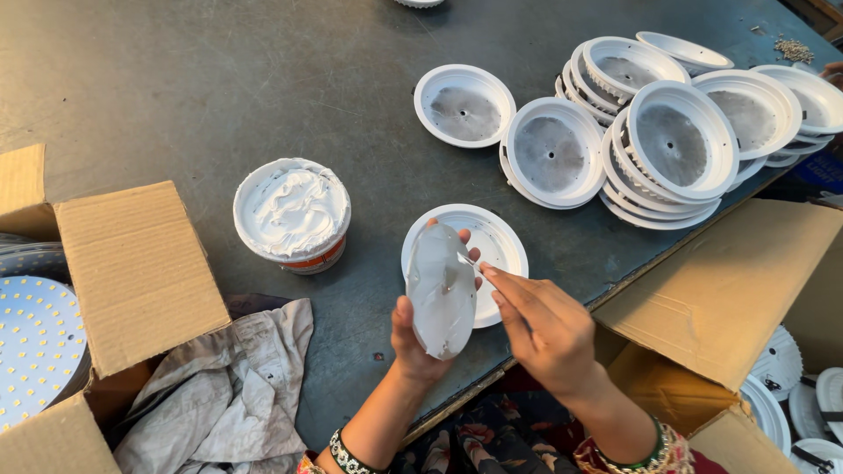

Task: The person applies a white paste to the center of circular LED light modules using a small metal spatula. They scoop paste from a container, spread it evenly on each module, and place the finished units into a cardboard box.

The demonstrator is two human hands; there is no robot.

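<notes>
Head view: the left hand (413, 338) grips a round disc (441, 291) on edge, upright, above the surface's (176, 88) near edge. The right hand (544, 329), fingers extended, touches the disc's right rim with a small tool. A white housing (500, 241) lies just behind; a paste tub (291, 213) stands left.

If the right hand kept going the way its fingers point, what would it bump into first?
Most likely the round disc smeared with white paste that the left hand holds up. The right hand points up-left, and its fingers already look almost on the disc's edge, though depth is hard to judge.
</notes>
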